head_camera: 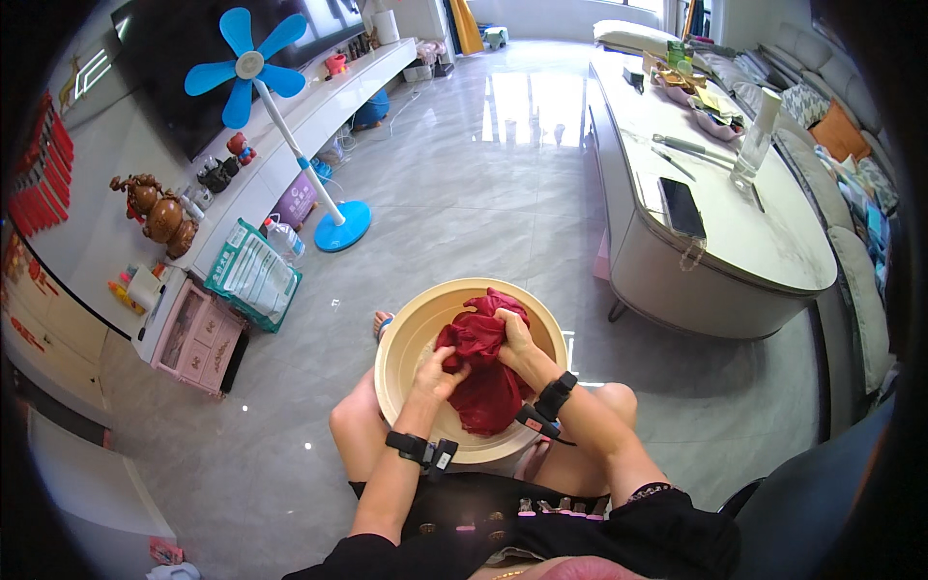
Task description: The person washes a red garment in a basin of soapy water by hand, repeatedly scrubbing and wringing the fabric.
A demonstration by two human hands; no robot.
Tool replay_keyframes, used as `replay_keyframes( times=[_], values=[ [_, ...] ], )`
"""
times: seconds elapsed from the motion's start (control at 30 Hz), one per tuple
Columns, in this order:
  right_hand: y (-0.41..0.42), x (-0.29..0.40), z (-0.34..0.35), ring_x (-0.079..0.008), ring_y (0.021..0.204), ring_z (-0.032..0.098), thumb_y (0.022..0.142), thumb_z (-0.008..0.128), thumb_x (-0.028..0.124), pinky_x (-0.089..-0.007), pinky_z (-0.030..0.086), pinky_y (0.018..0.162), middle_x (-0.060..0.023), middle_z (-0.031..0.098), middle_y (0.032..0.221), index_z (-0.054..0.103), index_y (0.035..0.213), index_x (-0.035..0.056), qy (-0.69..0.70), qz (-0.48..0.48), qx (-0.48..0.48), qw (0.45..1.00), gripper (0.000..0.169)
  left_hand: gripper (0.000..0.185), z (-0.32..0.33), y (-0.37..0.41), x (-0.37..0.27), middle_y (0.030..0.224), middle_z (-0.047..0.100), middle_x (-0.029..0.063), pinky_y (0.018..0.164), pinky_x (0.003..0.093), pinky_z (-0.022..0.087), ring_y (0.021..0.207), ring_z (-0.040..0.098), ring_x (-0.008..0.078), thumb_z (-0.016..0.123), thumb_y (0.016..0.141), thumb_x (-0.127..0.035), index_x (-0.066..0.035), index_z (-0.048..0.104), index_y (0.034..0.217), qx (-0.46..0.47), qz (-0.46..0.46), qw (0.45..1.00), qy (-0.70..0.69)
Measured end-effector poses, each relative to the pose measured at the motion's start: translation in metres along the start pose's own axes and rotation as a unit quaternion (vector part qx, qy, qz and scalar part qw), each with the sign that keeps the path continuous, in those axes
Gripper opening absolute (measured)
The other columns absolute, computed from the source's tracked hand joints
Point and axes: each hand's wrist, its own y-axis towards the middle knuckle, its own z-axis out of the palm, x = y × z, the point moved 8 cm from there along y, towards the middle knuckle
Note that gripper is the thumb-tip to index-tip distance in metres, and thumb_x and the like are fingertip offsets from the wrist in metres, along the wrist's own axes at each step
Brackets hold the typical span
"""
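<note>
Between my knees a round cream plastic basin stands on the floor. A bunched dark red cloth fills much of it and looks wet. My right hand grips a gathered fold of the cloth at the upper right. Lower left, my left hand has its fingers and thumb around another part of the same cloth. Folds hide some of the fingertips. Beneath the fabric, the basin's bottom is mostly hidden. Each wrist wears a black strap with a small device.
At the right stands a marble-topped coffee table bearing a phone and a clear bottle. On the left are a blue standing fan, a teal-and-white bag and a pink cabinet. A sofa runs along the far right.
</note>
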Motion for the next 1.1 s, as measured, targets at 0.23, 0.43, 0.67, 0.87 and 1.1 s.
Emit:
replay_keyframes(
  times=[0.23, 0.43, 0.67, 0.87, 1.1],
  values=[
    [-0.022, -0.039, -0.021, -0.0235, 0.099, 0.053, 0.083, 0.039, 0.017, -0.0451, 0.04, 0.091, -0.012, 0.054, 0.109, 0.046, 0.113, 0.0032, -0.125, 0.203, -0.097, 0.966, 0.033, 0.016, 0.033, -0.012, -0.061, 0.088, 0.059, 0.0087, 0.073, 0.034, 0.044, 0.083, 0.056, 0.0193, 0.053, 0.072, -0.005, -0.003, 0.058, 0.087, -0.069, 0.257, 0.948, 0.176],
    [-0.065, -0.009, 0.043, -0.0202, 0.087, 0.055, 0.087, 0.043, 0.024, -0.0374, 0.044, 0.084, -0.0063, 0.059, 0.087, 0.055, 0.094, 0.0071, -0.25, -0.006, 0.116, 0.961, 0.022, 0.024, 0.089, -0.072, -0.037, 0.081, 0.046, 0.0182, 0.071, 0.0372, 0.039, 0.077, 0.047, 0.0322, 0.06, 0.067, -0.014, 0.002, 0.049, 0.08, -0.037, 0.441, 0.686, 0.577],
    [0.014, -0.054, -0.016, -0.0202, 0.079, 0.057, 0.086, 0.046, 0.034, -0.0395, 0.047, 0.075, -0.007, 0.061, 0.09, 0.056, 0.091, 0.0093, 0.029, 0.075, 0.043, 0.996, 0.027, 0.035, 0.078, -0.018, -0.04, 0.078, 0.059, 0.024, 0.067, 0.0468, 0.044, 0.076, 0.057, 0.0386, 0.052, 0.078, -0.034, 0.0, 0.056, 0.076, -0.245, 0.374, 0.649, 0.616],
    [0.01, -0.025, -0.054, -0.0195, 0.077, 0.059, 0.08, 0.051, 0.027, -0.0346, 0.047, 0.072, -0.0065, 0.063, 0.086, 0.06, 0.088, 0.0093, -0.14, 0.044, -0.111, 0.983, 0.021, 0.029, 0.054, -0.012, -0.017, 0.079, 0.059, 0.0263, 0.067, 0.0417, 0.045, 0.077, 0.059, 0.0357, 0.056, 0.075, -0.024, 0.004, 0.057, 0.082, -0.197, 0.329, 0.762, 0.522],
    [-0.007, -0.042, -0.014, -0.0166, 0.073, 0.06, 0.084, 0.047, 0.024, -0.0321, 0.049, 0.068, -0.0046, 0.063, 0.085, 0.059, 0.087, 0.0088, -0.057, 0.087, -0.044, 0.994, 0.02, 0.034, 0.041, 0.004, -0.048, 0.068, 0.058, 0.0236, 0.062, 0.046, 0.044, 0.067, 0.057, 0.0398, 0.05, 0.079, -0.03, 0.002, 0.059, 0.071, -0.236, 0.341, 0.717, 0.561]
  ],
)
